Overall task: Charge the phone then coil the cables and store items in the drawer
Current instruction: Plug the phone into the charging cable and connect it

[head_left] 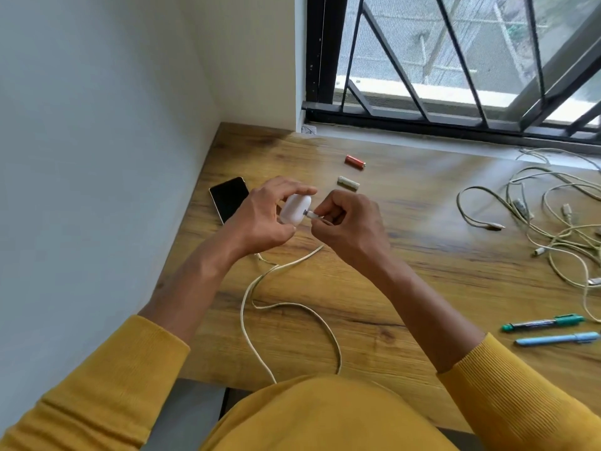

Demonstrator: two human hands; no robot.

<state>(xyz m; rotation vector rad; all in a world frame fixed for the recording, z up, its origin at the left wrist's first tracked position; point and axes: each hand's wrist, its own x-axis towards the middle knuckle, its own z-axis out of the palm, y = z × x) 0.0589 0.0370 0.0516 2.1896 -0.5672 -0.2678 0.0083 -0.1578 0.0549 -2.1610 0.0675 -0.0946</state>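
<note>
White rounded charger [295, 208] (glossy), left hand [260, 219] gripping, cable plug [313, 215] pinched

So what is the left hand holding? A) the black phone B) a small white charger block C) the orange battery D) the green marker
B: the left hand grips the small white charger block, while the right hand pinches the white cable's plug at its port; the marker, battery and phone lie on the table.

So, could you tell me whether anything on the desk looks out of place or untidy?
Yes: the cables at the right lie in a loose tangle, uncoiled. Two batteries lie loose near the middle. Nothing looks spilled or damaged.
</note>
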